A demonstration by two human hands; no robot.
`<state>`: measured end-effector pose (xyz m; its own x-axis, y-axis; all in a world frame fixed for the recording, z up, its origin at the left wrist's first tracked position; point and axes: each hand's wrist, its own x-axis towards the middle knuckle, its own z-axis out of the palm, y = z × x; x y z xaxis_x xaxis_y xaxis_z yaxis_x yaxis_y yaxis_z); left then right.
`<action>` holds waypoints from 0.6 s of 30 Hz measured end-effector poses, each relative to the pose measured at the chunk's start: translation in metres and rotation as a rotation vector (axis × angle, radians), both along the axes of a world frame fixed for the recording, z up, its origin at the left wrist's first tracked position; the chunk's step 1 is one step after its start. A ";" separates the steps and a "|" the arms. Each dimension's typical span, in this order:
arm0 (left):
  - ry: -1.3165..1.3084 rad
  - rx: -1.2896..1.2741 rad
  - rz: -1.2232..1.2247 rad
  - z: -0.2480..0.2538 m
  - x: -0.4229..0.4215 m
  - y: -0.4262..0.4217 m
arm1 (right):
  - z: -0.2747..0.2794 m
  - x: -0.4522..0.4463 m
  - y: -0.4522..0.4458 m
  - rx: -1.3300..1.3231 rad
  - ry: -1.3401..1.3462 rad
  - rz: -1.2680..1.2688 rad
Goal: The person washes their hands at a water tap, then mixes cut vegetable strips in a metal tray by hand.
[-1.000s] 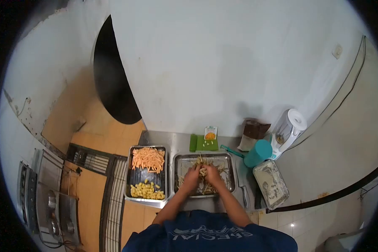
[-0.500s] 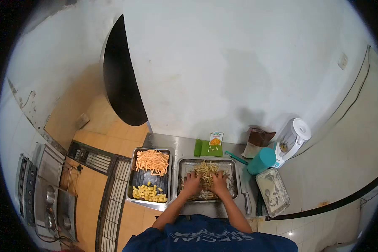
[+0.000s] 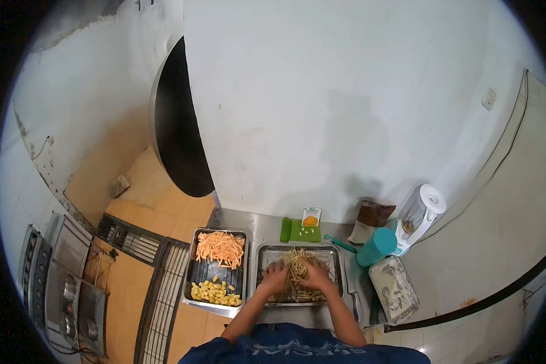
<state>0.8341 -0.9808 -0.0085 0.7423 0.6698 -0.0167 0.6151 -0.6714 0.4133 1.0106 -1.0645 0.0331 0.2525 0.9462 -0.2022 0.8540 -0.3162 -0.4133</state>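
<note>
My left hand (image 3: 275, 278) and my right hand (image 3: 317, 277) are inside a metal tray (image 3: 342, 274), one on each side of a heap of thin yellowish-brown cut strips (image 3: 296, 264). Fingers of both hands curl into the heap and press it together from the sides. The strips look like cut vegetable sticks; I cannot tell the exact kind. More strips and a whitish powder lie on the tray bottom. Part of my fingertips is hidden among the strips.
Left stands a second tray (image 3: 247, 273) with orange sticks (image 3: 220, 249) and yellow chunks (image 3: 215, 294). Behind lies a green cutting board (image 3: 300, 232) with white pieces. Rightward are a peeler-like teal tool (image 3: 341, 243), knife (image 3: 357, 303), teal container (image 3: 379, 246), blender (image 3: 420, 212) and floury tub (image 3: 394, 288).
My hands have drawn the strips into a taller heap between them, where before they lay spread over the strips. The whole view has shifted slightly downward.
</note>
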 end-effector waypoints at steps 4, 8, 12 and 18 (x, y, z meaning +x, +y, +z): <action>-0.027 -0.146 0.077 -0.020 0.019 0.001 | -0.045 -0.017 0.003 0.097 -0.085 0.014; -0.143 -0.178 0.061 -0.043 0.019 0.009 | -0.073 0.005 0.012 0.143 0.118 -0.038; 0.000 -0.353 -0.059 -0.003 0.009 0.018 | -0.051 0.027 0.016 -0.002 0.394 -0.023; 0.106 -0.004 -0.034 -0.006 0.004 -0.003 | 0.002 -0.003 -0.012 -0.014 -0.105 -0.080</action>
